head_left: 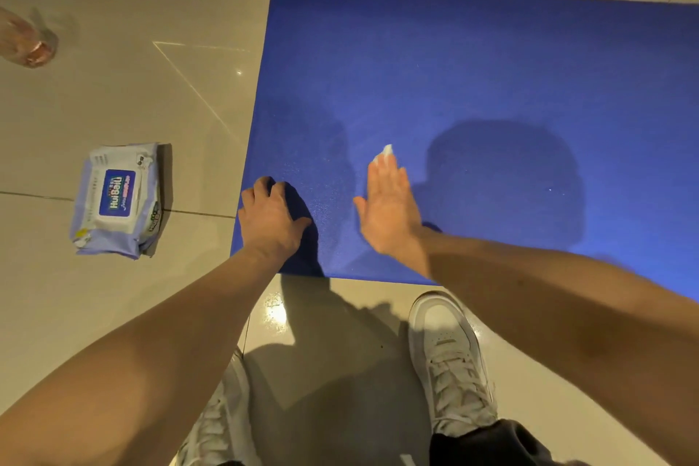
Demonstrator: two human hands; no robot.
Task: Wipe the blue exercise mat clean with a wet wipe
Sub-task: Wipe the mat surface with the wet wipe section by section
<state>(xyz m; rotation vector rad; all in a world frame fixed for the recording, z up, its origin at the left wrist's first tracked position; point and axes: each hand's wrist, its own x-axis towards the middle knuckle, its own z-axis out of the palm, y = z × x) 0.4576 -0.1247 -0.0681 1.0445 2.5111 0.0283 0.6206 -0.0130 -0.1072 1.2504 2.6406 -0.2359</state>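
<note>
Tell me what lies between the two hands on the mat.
Head view: only bare blue mat between the left hand and the right hand; the wet wipe peeks out beyond the right hand's fingertips.

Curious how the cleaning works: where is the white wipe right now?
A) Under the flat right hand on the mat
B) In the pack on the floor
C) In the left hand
A: the wet wipe pokes out past the right hand, flat on the blue mat.
</note>
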